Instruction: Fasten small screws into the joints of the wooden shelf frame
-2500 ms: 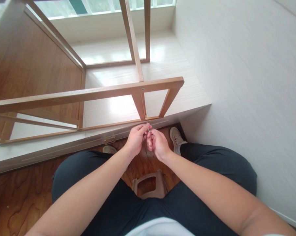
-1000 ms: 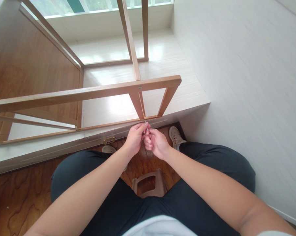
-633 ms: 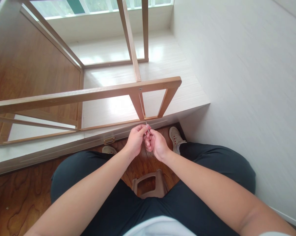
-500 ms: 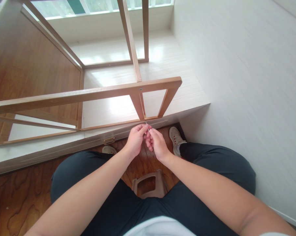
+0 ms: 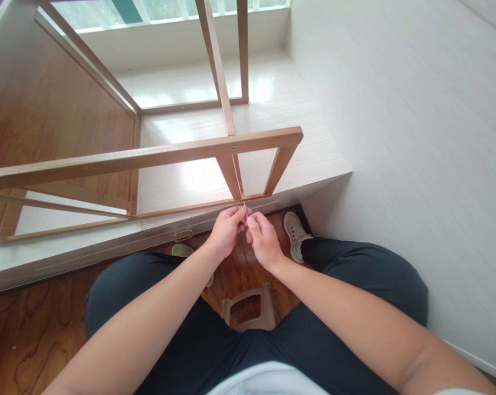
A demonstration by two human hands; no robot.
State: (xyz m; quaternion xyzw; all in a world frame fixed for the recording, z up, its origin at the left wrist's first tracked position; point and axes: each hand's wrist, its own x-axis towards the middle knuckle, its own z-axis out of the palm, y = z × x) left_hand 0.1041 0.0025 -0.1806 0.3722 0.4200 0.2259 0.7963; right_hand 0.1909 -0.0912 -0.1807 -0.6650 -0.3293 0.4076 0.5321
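Observation:
My left hand [image 5: 225, 231] and my right hand [image 5: 265, 237] meet just below the lower front rail of a wooden frame [image 5: 161, 155]. Between their fingertips is a thin metal rod [image 5: 247, 215], small and partly covered, its exact kind unclear. The left thumb and forefinger pinch its upper part near the rail, at the foot of an upright. My right fingers are closed around its lower end. Directly above, a screw head [image 5: 234, 147] shows in the frame's front top rail.
The frame stands on a pale ledge [image 5: 314, 153] under a window, with a brown wooden panel [image 5: 58, 104] at left. A white wall [image 5: 416, 137] rises at right. Below are my knees, shoes and a brown plastic stool [image 5: 268, 310].
My right hand has turned slightly, and its lower fingers have curled in. My left hand stays at nearly the same spot. The wooden frame has barely shifted.

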